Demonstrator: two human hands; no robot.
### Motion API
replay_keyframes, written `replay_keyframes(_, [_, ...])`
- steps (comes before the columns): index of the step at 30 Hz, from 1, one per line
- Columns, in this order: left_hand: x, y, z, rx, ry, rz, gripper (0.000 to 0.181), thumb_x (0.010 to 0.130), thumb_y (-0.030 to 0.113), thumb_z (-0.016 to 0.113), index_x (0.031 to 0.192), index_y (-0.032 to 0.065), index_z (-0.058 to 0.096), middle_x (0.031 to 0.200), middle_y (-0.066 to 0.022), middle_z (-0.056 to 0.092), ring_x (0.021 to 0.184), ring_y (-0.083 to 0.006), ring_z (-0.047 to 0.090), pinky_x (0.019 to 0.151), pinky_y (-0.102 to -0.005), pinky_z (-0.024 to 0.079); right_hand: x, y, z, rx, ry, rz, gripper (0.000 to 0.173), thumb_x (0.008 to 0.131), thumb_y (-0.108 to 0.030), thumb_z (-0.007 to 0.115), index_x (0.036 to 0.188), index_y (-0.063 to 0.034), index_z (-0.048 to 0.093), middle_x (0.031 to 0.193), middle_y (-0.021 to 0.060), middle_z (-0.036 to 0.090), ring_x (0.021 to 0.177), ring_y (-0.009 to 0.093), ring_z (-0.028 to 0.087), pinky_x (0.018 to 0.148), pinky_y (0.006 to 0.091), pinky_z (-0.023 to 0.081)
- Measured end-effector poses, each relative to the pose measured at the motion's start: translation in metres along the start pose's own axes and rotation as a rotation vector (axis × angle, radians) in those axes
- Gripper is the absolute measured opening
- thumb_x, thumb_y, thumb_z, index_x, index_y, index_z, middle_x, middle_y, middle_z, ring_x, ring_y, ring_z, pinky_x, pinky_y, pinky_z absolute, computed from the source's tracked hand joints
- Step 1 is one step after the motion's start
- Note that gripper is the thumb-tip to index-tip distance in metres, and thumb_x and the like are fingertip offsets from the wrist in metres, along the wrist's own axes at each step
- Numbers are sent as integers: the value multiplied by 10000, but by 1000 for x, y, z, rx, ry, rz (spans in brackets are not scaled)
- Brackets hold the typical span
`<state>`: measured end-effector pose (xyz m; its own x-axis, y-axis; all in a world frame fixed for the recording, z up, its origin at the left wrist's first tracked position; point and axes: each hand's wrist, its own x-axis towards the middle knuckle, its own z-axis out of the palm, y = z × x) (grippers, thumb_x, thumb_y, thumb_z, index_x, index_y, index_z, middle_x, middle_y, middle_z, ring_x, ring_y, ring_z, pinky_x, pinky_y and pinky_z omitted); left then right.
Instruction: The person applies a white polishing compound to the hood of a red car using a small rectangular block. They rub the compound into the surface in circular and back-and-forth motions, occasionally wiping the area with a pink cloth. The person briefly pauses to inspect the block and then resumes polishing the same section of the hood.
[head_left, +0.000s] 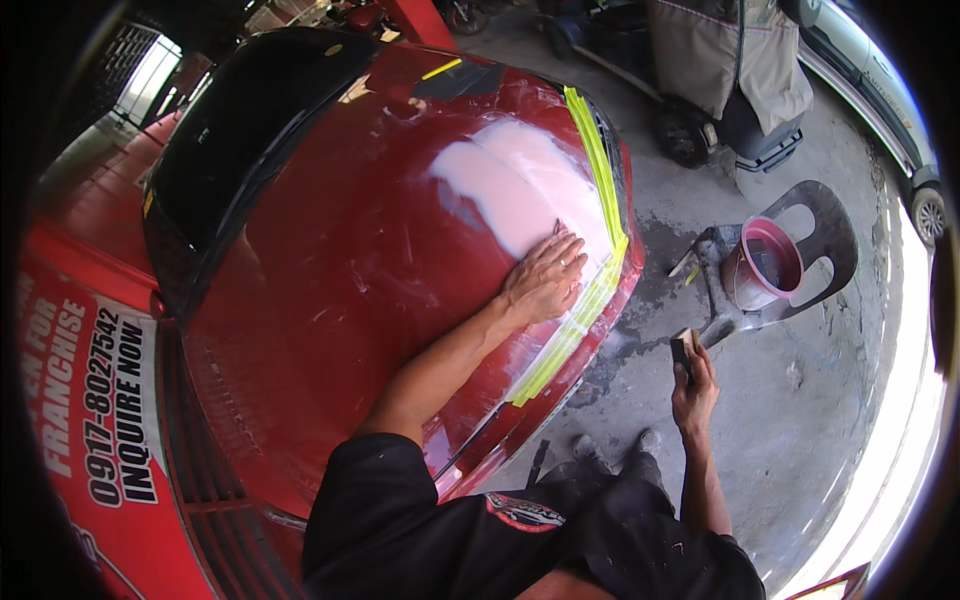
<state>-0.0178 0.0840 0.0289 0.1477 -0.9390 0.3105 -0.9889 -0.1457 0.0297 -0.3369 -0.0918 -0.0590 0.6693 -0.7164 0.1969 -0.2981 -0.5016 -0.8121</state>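
A red car hood (322, 247) spreads in front of me, with a pale pink patch of body filler (517, 191) near its front edge. My left hand (546, 276) lies over the lower part of the patch, fingers together, pressing what looks like a crumpled pinkish rag (559, 226) mostly hidden under it. Yellow-green masking tape (598, 161) runs along the front edge and bends close to this hand. Away from the car, over the floor, my right hand (695, 386) grips a small sanding block (682, 349) with a dark face.
A pink-rimmed bucket (763, 262) holding dark liquid stands on a grimy plastic chair (825, 225). Dark sheets (461, 80) and a yellow stick (441, 70) lie on the hood's far side. Beyond are a covered vehicle (720, 67) and a silver car (874, 75). A printed banner (90, 405) hangs left.
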Motion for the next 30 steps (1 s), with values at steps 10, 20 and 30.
replay_keyframes(10, [-182,47,-83,218,74,-684,660,1006,405,626,1481,-41,522,1576,-271,453,1549,-416,301,1242,-596,237,12,-38,21,102,-144,-130,391,973,-102,661,1359,-45,633,1375,284,623,1235,478,629,1029,497,520])
replay_keyframes(20, [-34,35,6,320,-20,-858,982,1018,612,483,1539,-194,278,1641,-389,227,1579,-479,143,1288,-580,70,101,54,-27,38,-30,-100,409,982,-86,651,1383,-15,616,1351,262,643,1264,451,616,1059,480,490])
replay_keyframes(30, [64,-224,-48,320,-27,-1583,1083,982,768,328,1633,-78,147,1735,-234,109,1624,-342,49,1320,-446,48,296,291,-111,-440,-61,-253,417,1038,-181,560,1429,-36,589,1489,210,572,1333,417,558,1102,502,441])
